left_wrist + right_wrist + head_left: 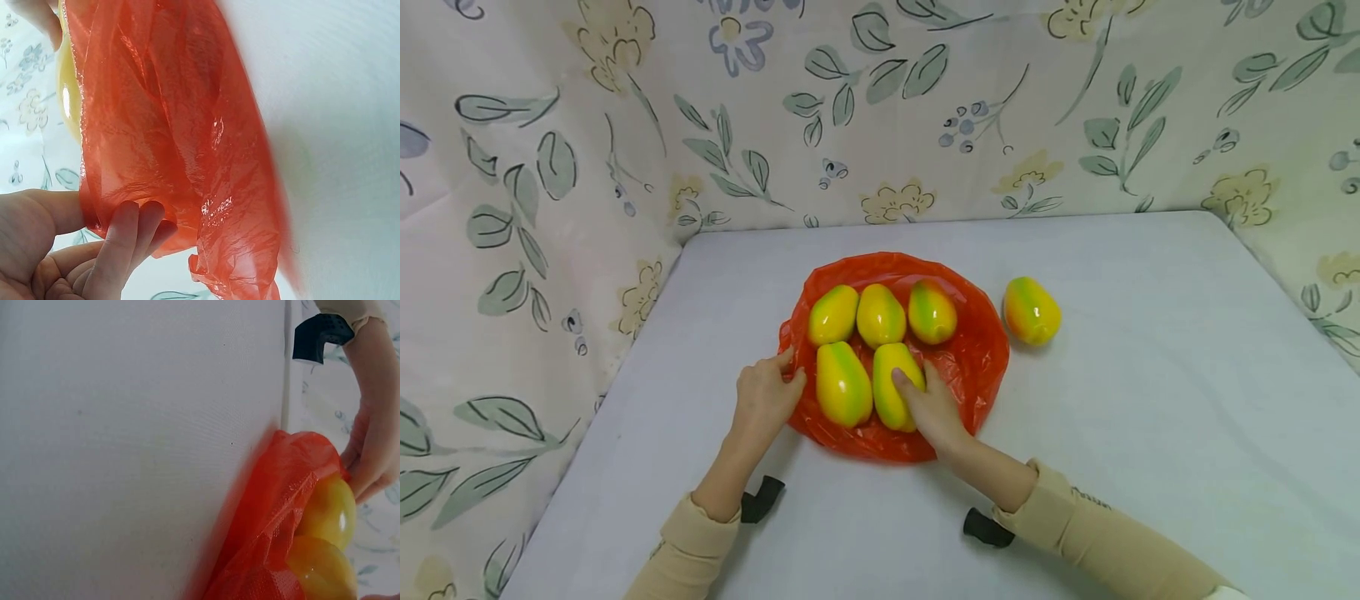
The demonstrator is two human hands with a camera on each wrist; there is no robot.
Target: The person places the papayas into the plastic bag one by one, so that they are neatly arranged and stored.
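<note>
A red plastic bag [992, 350] lies spread with its mouth wide, holding several glossy yellow-green papaya-like fruits [844, 385]. My left hand [767, 392] is at the bag's left side. In the left wrist view, the thumb of my left hand [75, 250] goes inside the bag's rim and its fingers lie against the outside. My right hand [934, 408] grips the front right fruit [891, 392] inside the bag, thumb on top; its other fingers are partly hidden. The right wrist view shows the left hand [369, 462] beyond the bag [262, 531].
One more yellow-green fruit [1032, 312] sits on the white table [1150, 375], just right of the bag. Patterned floral cloth [895, 125] hangs behind the table and down its left side. Black wrist cameras [988, 528] stick out by both sleeves.
</note>
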